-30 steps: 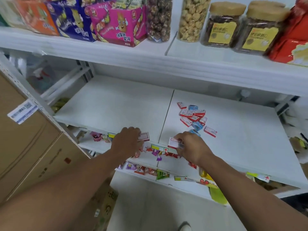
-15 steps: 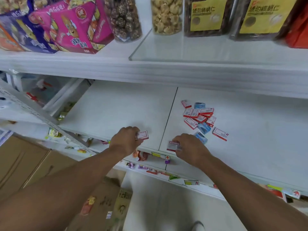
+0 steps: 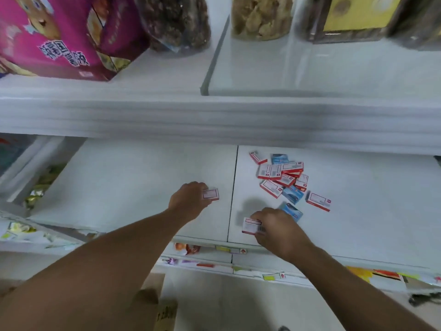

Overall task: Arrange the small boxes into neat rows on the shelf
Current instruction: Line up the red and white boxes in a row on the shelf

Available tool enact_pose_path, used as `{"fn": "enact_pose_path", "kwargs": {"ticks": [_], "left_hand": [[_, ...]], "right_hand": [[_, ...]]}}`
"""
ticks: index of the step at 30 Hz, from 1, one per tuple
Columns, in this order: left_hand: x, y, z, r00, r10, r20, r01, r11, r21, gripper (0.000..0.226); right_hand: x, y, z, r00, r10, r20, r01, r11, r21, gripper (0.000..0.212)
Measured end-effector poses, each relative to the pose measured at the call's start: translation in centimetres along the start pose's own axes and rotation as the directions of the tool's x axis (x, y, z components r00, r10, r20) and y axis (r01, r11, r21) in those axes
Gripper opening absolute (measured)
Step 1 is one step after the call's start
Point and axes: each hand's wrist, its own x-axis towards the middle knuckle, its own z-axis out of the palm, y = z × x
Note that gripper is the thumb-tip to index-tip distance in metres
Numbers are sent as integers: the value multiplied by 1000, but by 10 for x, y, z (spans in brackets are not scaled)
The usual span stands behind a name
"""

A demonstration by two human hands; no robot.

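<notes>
Several small red-and-white and blue boxes lie in a loose heap (image 3: 284, 177) on the right panel of the white shelf (image 3: 133, 187). One red-and-white box (image 3: 318, 201) lies apart to the heap's right. A blue box (image 3: 291, 210) sits just behind my right hand. My left hand (image 3: 189, 201) is closed on a small red-and-white box (image 3: 210, 194) over the left panel, near the seam. My right hand (image 3: 276, 229) grips another red-and-white box (image 3: 251, 226) near the shelf's front edge, just right of the seam.
The upper shelf (image 3: 214, 115) overhangs close above, carrying a pink snack box (image 3: 59, 37), snack jars (image 3: 261, 17) and a yellow-labelled jar (image 3: 353, 17). Lower shelves with price tags (image 3: 272, 276) and small goods lie below. A cardboard carton (image 3: 164, 311) stands on the floor.
The camera has moved in closer and lower under the upper shelf. Both hands have stayed on their boxes, shifted slightly further onto the shelf from its front edge.
</notes>
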Motion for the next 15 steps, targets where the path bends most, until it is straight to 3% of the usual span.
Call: {"fn": "enact_pose_path", "kwargs": {"ticks": [6,11,15], "left_hand": [[29,-5,31,991,135,-17,-135,991,-6,39],[26,-16,36,990,126,69,-120,990,-75,74],[1,-38,25,997,63,-48,-71,982,-176,70]], "right_hand": [[22,-13,27,999,36,-20,-36,999,9,16],[37,-29,37,999,46,-23,-47,999,-15,20],[52,-51,35,1000,18,-16,-19,999,-48,30]]}}
